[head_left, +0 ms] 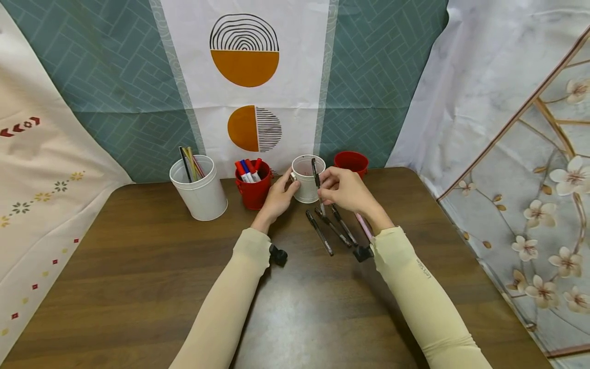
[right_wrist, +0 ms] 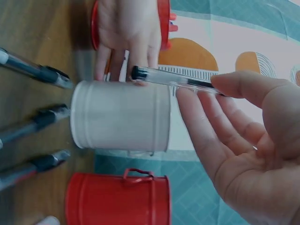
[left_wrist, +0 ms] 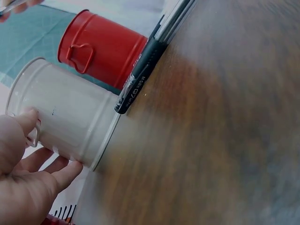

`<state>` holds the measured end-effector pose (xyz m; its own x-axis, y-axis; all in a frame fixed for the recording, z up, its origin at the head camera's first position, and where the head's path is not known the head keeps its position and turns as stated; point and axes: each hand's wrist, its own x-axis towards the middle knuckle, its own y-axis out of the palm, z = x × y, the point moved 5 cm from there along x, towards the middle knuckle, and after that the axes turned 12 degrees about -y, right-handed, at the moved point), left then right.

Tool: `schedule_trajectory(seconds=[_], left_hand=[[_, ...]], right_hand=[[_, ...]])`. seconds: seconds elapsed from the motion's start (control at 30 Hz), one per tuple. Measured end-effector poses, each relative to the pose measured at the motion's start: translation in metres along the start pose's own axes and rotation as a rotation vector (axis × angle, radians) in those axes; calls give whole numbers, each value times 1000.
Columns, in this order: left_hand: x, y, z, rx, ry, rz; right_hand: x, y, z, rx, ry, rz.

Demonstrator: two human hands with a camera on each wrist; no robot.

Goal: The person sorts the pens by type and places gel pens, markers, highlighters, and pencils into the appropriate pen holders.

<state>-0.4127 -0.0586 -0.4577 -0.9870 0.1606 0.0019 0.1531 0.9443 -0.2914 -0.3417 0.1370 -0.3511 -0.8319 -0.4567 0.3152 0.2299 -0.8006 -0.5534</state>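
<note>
Your two hands are apart, one on either side of the small white bucket (head_left: 306, 190), which stands upright on the brown table (head_left: 138, 266) toward its far edge. Your left hand (head_left: 279, 196) holds the bucket from the left; the left wrist view shows your thumb beside its wire handle (left_wrist: 33, 137) and your fingers against its side. Your right hand (head_left: 343, 189) pinches a clear pen with a black cap (head_left: 316, 177) between thumb and fingers. That pen is off the table, nearly upright with the cap at the top, in front of the near side of the white bucket and outside it.

Below and nearer to you, three dark pens (head_left: 320, 233) lie on the table, side by side and slanting toward near right. A pink pen (head_left: 364, 226) lies to the right of them, partly hidden by your right arm.

To the left of your left hand stands a red bucket (head_left: 253, 193) with red and blue-capped markers (head_left: 249, 171). Farther left is a larger white bucket (head_left: 204, 197) with thin sticks (head_left: 191, 163) leaning in it. A second red bucket (right_wrist: 119, 199) stands just right of the small white one. A patterned cloth (head_left: 369, 66) hangs behind the table.
</note>
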Motion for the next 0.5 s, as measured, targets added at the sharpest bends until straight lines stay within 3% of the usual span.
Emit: schedule_trajectory(seconds=[0.27, 0.5], left_hand=[[1, 0, 1, 2, 2, 4], [0, 0, 0, 0, 2, 8]], right_hand=[[22, -26, 9, 29, -33, -159], [48, -42, 20, -47, -114, -269]])
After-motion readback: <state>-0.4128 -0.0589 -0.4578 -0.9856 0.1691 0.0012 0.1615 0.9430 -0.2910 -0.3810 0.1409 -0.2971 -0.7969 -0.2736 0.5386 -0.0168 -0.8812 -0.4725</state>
